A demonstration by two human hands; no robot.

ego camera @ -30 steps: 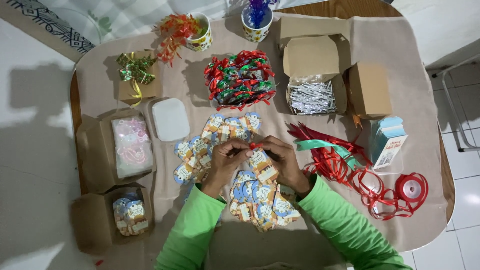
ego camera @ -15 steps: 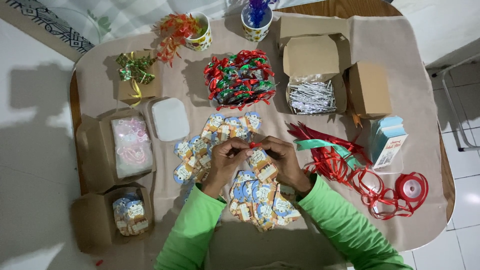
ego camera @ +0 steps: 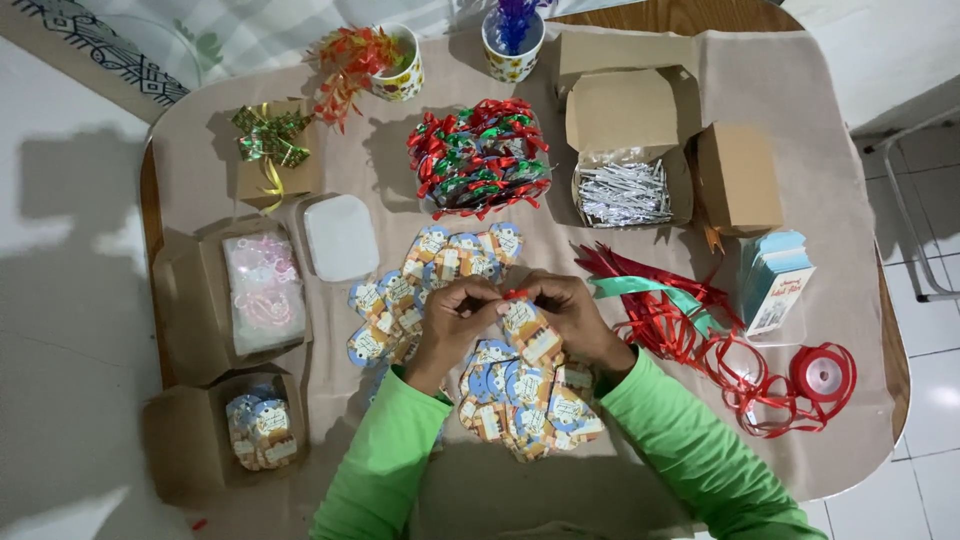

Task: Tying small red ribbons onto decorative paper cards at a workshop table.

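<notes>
**Two hands pinch a small paper tag with a bit of red ribbon**

The left hand (ego camera: 455,318) and the right hand (ego camera: 572,315) meet in the middle of the worktop (ego camera: 820,200); their fingertips are pressed together on a small red ribbon bit (ego camera: 514,294) at the top of a paper tag (ego camera: 530,330); the tag hangs just under the fingers, over the pile of tags (ego camera: 520,400).

The tag looks light, thin and bendy; it would crease if squeezed hard; best to hold it by the top edge. The ribbon looks soft and slippery, so a tight pinch suits it.

At 12 o'clock from the hands sits a heap of bows (ego camera: 478,155); at 3 o'clock lies loose red ribbon (ego camera: 700,340); at 9 o'clock is an open box (ego camera: 262,292).
</notes>
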